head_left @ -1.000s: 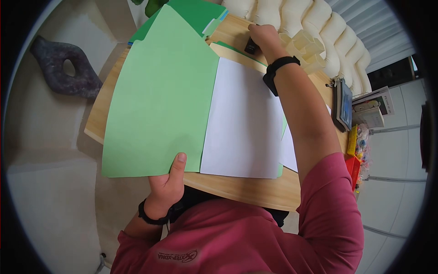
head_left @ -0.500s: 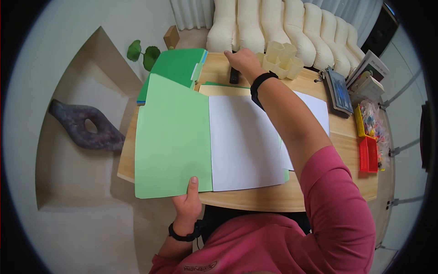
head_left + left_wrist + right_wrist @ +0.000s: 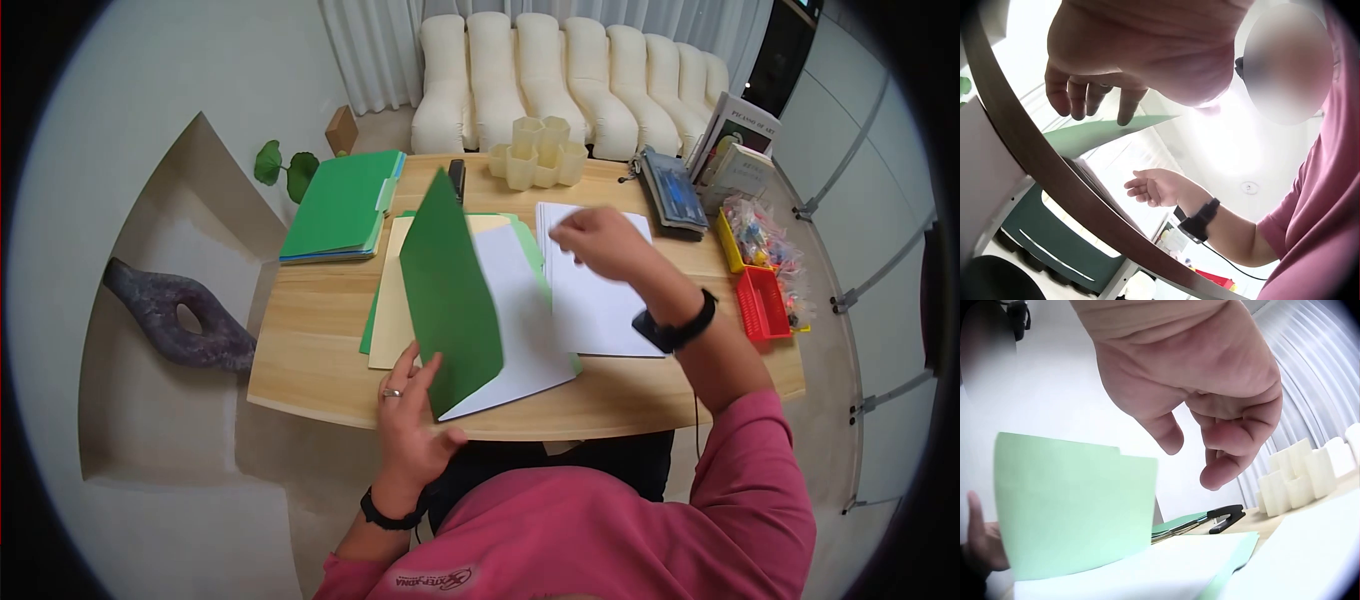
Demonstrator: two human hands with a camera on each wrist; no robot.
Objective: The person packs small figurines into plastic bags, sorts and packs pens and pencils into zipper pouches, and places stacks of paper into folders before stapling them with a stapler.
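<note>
A green folder (image 3: 450, 300) lies partly open on the table in the head view, its left cover raised and slanting over white sheets (image 3: 525, 330). My left hand (image 3: 410, 430) is at the cover's outer side, fingers spread and fingertips at its lower left edge. Over the stack of white paper (image 3: 600, 315) hangs my right hand (image 3: 608, 245), fingers loosely bent and holding nothing; the right wrist view shows a gap between thumb and fingers. A black stapler (image 3: 1227, 519) lies at the back, behind the folder.
Cream and green folders (image 3: 390, 345) lie beneath the raised one. A pile of green folders (image 3: 340, 205) sits at the back left. Behind are a cream hexagonal pen holder (image 3: 540, 155), books (image 3: 735, 150) and a blue-covered notebook (image 3: 675, 190). Red (image 3: 762, 305) and yellow baskets line the right edge.
My right hand has left the stapler at the back and come forward and right. The cover, lying flat and gripped by my left hand before, has swung up; that thumb is now off it.
</note>
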